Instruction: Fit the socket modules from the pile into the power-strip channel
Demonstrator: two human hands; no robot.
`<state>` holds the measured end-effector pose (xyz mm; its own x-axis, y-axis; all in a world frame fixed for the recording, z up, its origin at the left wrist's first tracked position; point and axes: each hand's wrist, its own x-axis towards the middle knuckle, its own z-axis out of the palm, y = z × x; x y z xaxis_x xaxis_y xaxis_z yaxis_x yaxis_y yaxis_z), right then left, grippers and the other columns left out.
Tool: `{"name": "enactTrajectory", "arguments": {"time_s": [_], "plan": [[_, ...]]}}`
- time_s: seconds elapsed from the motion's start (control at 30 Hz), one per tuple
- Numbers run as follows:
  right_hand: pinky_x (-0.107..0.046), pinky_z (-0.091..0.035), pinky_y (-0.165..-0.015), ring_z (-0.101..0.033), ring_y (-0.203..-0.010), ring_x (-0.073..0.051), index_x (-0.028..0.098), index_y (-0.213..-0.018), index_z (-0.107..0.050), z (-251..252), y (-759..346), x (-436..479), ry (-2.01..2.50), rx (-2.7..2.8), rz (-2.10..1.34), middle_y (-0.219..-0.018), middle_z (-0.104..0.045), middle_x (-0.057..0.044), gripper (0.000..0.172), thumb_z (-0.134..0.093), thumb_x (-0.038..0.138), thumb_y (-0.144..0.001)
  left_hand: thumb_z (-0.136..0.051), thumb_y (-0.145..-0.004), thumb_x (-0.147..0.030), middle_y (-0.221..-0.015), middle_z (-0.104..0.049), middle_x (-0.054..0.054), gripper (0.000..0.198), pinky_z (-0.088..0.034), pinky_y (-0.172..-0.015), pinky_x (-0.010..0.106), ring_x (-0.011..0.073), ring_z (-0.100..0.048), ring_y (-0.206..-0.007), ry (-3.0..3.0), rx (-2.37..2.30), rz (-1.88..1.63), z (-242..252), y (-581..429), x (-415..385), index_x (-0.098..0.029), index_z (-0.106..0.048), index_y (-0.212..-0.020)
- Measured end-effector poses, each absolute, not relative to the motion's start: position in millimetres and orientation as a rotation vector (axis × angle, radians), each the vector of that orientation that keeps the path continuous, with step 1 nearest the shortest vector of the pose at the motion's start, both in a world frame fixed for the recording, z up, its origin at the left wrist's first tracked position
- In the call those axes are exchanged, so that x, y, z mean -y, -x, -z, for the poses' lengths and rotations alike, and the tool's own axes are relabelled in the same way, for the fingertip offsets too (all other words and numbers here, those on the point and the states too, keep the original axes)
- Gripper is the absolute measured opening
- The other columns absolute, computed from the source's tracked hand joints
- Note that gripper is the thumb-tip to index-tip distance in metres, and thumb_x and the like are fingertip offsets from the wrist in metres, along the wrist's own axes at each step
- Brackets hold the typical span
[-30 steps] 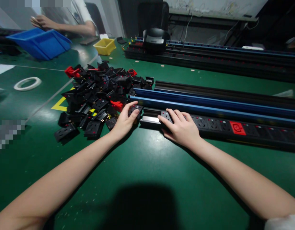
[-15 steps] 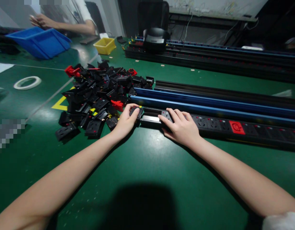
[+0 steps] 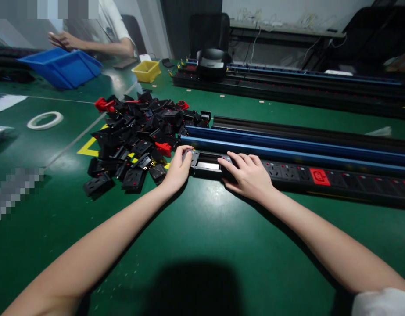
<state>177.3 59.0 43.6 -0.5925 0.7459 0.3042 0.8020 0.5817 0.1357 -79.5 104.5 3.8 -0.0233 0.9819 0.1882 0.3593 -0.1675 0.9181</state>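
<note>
A long black power strip (image 3: 289, 172) lies across the table, with a row of black sockets and red sockets (image 3: 320, 177) set in its channel. At its left end, my left hand (image 3: 178, 172) is closed on a black socket module (image 3: 192, 157), thumb on top. Between that module and the other sockets a gap shows the bright channel floor (image 3: 207, 165). My right hand (image 3: 250, 175) grips the strip just right of the gap, fingers over the top and thumb at the near side. It partly hides the sockets beneath.
Left of the strip lies a pile of black socket modules (image 3: 133, 151) with a few red ones (image 3: 163, 149). Blue rails (image 3: 255, 147) run behind the strip. Farther off are a tape roll (image 3: 44, 120), a blue bin (image 3: 62, 70), a yellow bin (image 3: 146, 71) and another person's hands (image 3: 66, 40).
The socket module under my left hand has shifted slightly toward the gap and looks flatter on the strip. My right hand stays in place. The view has tilted a little.
</note>
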Motion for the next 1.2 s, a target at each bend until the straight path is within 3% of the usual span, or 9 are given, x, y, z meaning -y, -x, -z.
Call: {"name": "enactTrajectory", "arguments": {"time_s": [0.13,0.27,0.4,0.53,0.7,0.97,1.1,1.2], "plan": [[-0.043,-0.038,-0.101,-0.060,-0.119,-0.032,0.014,-0.155,-0.045,-54,-178,-63,1.305,2.566,0.169,-0.146,-0.061,-0.017,0.069,-0.062,0.041,-0.094,-0.045,-0.100,-0.041,-0.119,-0.065,0.011,0.030,-0.044,-0.108,0.049,0.0273,-0.057,-0.116,-1.664,-1.567,-1.155,-5,72,-99,-0.023,-0.059,-0.118],[-0.039,-0.041,-0.093,-0.065,-0.108,-0.030,0.012,-0.142,-0.057,-69,-174,-72,1.353,2.581,0.093,-0.130,-0.070,-0.015,0.065,-0.072,0.042,-0.086,-0.043,-0.100,-0.040,-0.122,-0.067,0.012,0.031,-0.038,-0.115,0.054,0.0305,-0.052,-0.124,-1.724,-1.617,-1.129,-5,68,-98,-0.025,-0.065,-0.117],[-0.037,-0.041,-0.085,-0.066,-0.099,-0.030,0.012,-0.125,-0.064,-76,-168,-84,1.381,2.686,0.099,-0.112,-0.072,-0.013,0.059,-0.078,0.048,-0.080,-0.044,-0.101,-0.044,-0.122,-0.068,0.013,0.041,-0.041,-0.115,0.053,0.0301,-0.055,-0.127,-1.689,-1.547,-1.139,-2,68,-100,-0.022,-0.067,-0.126],[-0.037,-0.041,-0.083,-0.062,-0.101,-0.031,0.012,-0.119,-0.060,-66,-155,-85,1.444,2.616,0.137,-0.111,-0.066,-0.014,0.061,-0.074,0.057,-0.081,-0.045,-0.100,-0.050,-0.116,-0.068,0.015,0.052,-0.043,-0.113,0.054,0.0298,-0.060,-0.122,-1.611,-1.554,-1.157,3,68,-102,-0.015,-0.066,-0.133],[-0.041,-0.038,-0.079,-0.058,-0.091,-0.032,0.011,-0.110,-0.059,-52,-142,-75,1.607,2.546,0.362,-0.104,-0.063,-0.017,0.062,-0.067,0.067,-0.083,-0.047,-0.100,-0.049,-0.112,-0.067,0.014,0.051,-0.044,-0.114,0.052,0.0300,-0.058,-0.124,-1.549,-1.625,-1.191,2,62,-98,-0.018,-0.067,-0.135],[-0.041,-0.037,-0.079,-0.057,-0.091,-0.032,0.010,-0.114,-0.059,-51,-147,-77,1.544,2.604,0.403,-0.104,-0.062,-0.017,0.064,-0.063,0.068,-0.087,-0.047,-0.100,-0.052,-0.124,-0.060,0.015,0.052,-0.038,-0.118,0.055,0.0318,-0.051,-0.132,-1.749,-1.593,-1.035,-2,55,-87,-0.021,-0.061,-0.138],[-0.041,-0.036,-0.079,-0.057,-0.092,-0.033,0.008,-0.119,-0.059,-50,-149,-76,1.508,2.620,0.428,-0.105,-0.063,-0.018,0.067,-0.061,0.068,-0.090,-0.056,-0.096,-0.049,-0.123,-0.059,0.013,0.036,-0.041,-0.111,0.055,0.0319,-0.051,-0.123,-1.798,-1.678,-1.108,-3,54,-86,-0.021,-0.055,-0.119],[-0.041,-0.036,-0.080,-0.058,-0.094,-0.033,0.007,-0.122,-0.058,-50,-150,-75,1.493,2.621,0.417,-0.107,-0.064,-0.018,0.067,-0.059,0.067,-0.091,-0.059,-0.094,-0.048,-0.094,-0.056,0.005,0.028,-0.047,-0.092,0.045,0.0262,-0.055,-0.095,-1.760,-1.670,-1.101,-5,56,-88,-0.025,-0.045,-0.090]]}}
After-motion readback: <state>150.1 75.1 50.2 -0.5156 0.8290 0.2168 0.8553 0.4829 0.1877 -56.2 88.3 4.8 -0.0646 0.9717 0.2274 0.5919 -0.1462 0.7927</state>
